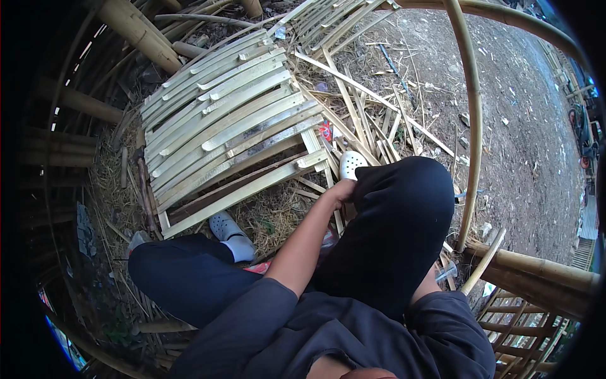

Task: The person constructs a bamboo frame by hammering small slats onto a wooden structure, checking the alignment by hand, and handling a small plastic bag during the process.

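Note:
My left hand (343,192) reaches forward beside my right knee, close to the white clog (351,164) on my right foot. Its fingers point down and are mostly hidden, so what they hold or touch cannot be made out. In front of me, to the left, lies a bamboo slat panel (233,120) of pale split strips set across side rails. A wider gap separates its nearest strip (246,192) from the others. My right arm goes down beside my right thigh, and the hand is hidden there. A clear plastic item (447,273) shows beside that arm.
Loose bamboo strips (372,129) litter the ground right of the panel. A second slatted panel (328,22) lies beyond. An upright bamboo pole (471,126) stands to my right, with thick horizontal bamboo (536,268) near it. Thick bamboo posts (139,35) stand at the left.

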`<state>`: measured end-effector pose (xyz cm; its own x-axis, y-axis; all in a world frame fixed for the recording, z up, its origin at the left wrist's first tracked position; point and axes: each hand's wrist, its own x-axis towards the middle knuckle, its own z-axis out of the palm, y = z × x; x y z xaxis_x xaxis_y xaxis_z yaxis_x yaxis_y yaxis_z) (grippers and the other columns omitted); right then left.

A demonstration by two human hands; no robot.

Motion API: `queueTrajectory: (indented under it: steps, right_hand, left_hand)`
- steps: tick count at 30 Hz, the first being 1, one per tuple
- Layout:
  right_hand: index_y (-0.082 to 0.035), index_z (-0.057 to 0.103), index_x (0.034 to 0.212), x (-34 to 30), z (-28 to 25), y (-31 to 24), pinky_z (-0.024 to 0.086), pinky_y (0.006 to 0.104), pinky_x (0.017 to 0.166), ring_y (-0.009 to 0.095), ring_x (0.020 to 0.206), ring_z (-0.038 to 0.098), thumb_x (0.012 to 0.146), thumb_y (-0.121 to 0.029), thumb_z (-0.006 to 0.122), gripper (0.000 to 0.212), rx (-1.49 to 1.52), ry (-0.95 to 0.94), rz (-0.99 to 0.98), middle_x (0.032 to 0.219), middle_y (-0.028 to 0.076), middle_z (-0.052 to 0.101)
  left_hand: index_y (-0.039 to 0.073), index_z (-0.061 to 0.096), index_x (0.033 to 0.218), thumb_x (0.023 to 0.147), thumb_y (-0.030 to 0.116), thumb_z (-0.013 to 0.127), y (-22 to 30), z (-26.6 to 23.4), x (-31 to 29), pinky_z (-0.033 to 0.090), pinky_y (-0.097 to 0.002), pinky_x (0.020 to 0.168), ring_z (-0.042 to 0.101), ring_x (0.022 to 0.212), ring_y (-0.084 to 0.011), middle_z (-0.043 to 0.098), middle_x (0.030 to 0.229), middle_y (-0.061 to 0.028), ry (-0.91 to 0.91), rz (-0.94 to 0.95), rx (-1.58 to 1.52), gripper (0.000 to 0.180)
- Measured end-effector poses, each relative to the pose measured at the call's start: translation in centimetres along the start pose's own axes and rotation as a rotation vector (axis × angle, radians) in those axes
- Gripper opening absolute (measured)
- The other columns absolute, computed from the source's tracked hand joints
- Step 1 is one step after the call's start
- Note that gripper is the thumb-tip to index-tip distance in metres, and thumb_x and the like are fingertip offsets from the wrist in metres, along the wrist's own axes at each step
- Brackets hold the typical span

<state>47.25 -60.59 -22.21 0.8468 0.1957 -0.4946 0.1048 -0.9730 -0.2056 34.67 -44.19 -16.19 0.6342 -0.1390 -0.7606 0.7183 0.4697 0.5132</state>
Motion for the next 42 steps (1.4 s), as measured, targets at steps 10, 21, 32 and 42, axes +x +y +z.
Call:
queueTrajectory:
  steps: [10,21,32,42]
  right_hand:
    - [0.0,0.071,0.117,-4.1,-3.1,-5.7,0.056,0.0286,0.075,0.014,0.08,0.07,0.1,-0.036,0.066,0.04,0.138,-0.005,-0.177,0.091,0.009,0.073]
    - [0.0,0.071,0.118,-9.8,-5.4,-8.5,0.056,0.0291,0.076,0.014,0.082,0.07,0.1,-0.037,0.065,0.041,0.249,-0.013,-0.297,0.093,0.009,0.073]
    - [0.0,0.07,0.118,-13.1,-8.0,-10.5,0.057,0.0296,0.077,0.015,0.083,0.07,0.1,-0.038,0.065,0.043,0.248,0.022,-0.364,0.095,0.01,0.073]
    - [0.0,0.07,0.119,-12.2,-7.9,-9.6,0.057,0.03,0.078,0.015,0.084,0.07,0.1,-0.039,0.065,0.044,0.214,0.019,-0.346,0.096,0.01,0.073]
  left_hand:
    - [0.006,0.078,0.102,0.08,0.039,0.081,-5.2,-0.6,1.6,0.058,-0.0427,0.084,0.075,0.094,-0.0271,0.077,0.1,-0.0141,0.403,0.228,0.886,0.04]
    - [0.006,0.071,0.127,0.091,0.048,0.063,-6.8,2.0,-1.6,0.051,-0.0493,0.102,0.064,0.127,-0.0359,0.067,0.135,-0.0159,0.214,0.006,1.136,0.056]
    - [0.007,0.072,0.125,0.094,0.048,0.061,-8.2,0.4,0.3,0.051,-0.0498,0.101,0.062,0.128,-0.0382,0.067,0.134,-0.0187,0.332,-0.002,0.835,0.053]
    - [0.005,0.075,0.116,0.09,0.037,0.073,-6.6,-0.3,-0.3,0.055,-0.0448,0.087,0.071,0.109,-0.0352,0.074,0.116,-0.0167,0.347,0.531,0.644,0.042]
